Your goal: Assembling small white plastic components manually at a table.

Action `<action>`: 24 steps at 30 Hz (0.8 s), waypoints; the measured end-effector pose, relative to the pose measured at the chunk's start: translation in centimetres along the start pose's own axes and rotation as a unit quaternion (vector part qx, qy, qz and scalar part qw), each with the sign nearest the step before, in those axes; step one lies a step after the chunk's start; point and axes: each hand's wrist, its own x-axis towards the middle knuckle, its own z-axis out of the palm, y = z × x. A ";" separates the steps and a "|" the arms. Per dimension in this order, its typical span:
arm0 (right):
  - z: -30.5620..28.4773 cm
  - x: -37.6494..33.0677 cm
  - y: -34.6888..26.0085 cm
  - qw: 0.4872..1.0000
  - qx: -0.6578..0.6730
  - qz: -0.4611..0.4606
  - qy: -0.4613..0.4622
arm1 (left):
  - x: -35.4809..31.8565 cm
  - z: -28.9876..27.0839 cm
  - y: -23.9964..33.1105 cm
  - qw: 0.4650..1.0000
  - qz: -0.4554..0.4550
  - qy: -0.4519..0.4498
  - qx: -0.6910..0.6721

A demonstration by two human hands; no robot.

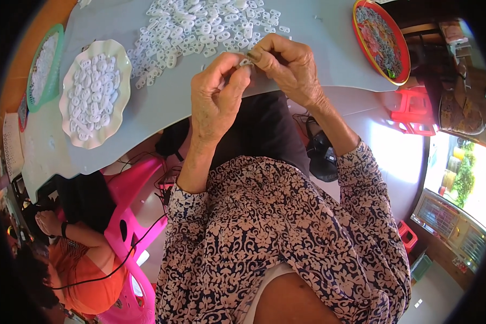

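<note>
A small white plastic piece [245, 62] is pinched between the fingertips of my left hand [215, 100], just past the near edge of the table. My right hand [292, 70] meets it there, thumb and forefinger closed at the same piece. Fingers cover most of the piece, so its full shape is hidden. Just beyond my hands spreads a loose pile of white oval pieces with holes [205, 27]. To the left, a cream dish with a wavy rim [123, 67] holds many similar rounded white pieces.
A green basket [54, 89] of white bits stands at the far left. A red-rimmed round tray [402, 70] with small grey parts lies at the right of the grey table [170, 105]. A person in orange [94, 281] sits on a pink chair [129, 232]; a red stool [413, 110] stands right.
</note>
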 end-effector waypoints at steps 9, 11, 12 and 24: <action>-0.2 0.1 0.3 0.994 0.099 0.014 -0.051 | 0.1 -0.1 -0.3 1.000 -0.006 -0.004 -0.010; -0.1 0.0 0.0 0.992 0.118 -0.008 -0.036 | 0.1 -0.2 0.1 1.000 -0.012 0.000 -0.004; -0.1 0.0 0.0 0.992 0.119 -0.006 -0.038 | 0.1 -0.2 0.4 0.999 -0.009 -0.009 0.032; 0.4 0.9 0.9 0.993 0.103 -0.056 -0.019 | 0.9 -0.8 0.3 0.998 0.032 0.024 0.050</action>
